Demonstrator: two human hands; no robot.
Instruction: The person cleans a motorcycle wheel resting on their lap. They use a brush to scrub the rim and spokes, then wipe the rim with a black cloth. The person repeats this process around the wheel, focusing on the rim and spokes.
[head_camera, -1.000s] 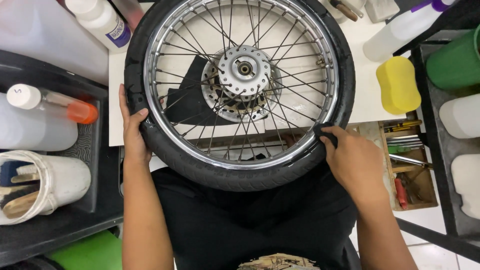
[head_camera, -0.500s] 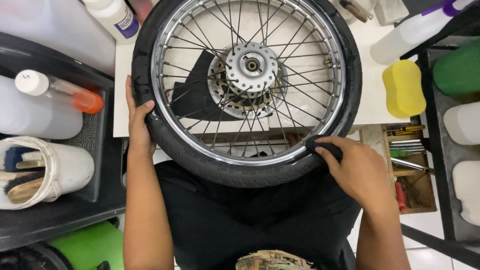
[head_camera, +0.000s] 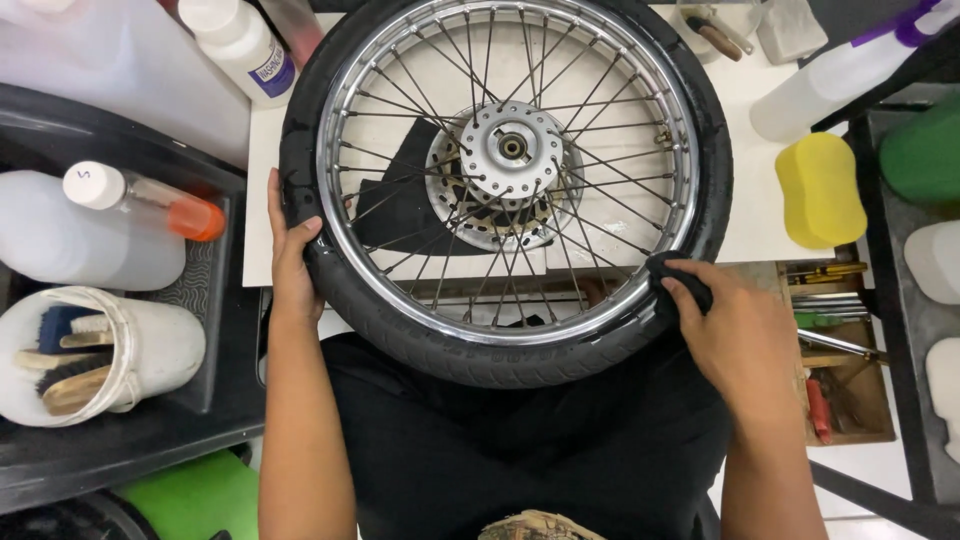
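Across the white table (head_camera: 760, 225) lies the spoked wheel (head_camera: 505, 190), its near edge overhanging toward the lap; the left hand (head_camera: 292, 262) clasps its tyre at nine o'clock; the right hand (head_camera: 745, 335) pinches a dark cloth (head_camera: 672, 275) (at four o'clock) against the rim; a loosened clasp could probably tip it off.

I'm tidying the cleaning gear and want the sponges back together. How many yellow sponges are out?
1. The yellow sponge lies on the white table, right of the spoked wheel and apart from the right hand. Others may lie outside the picture.
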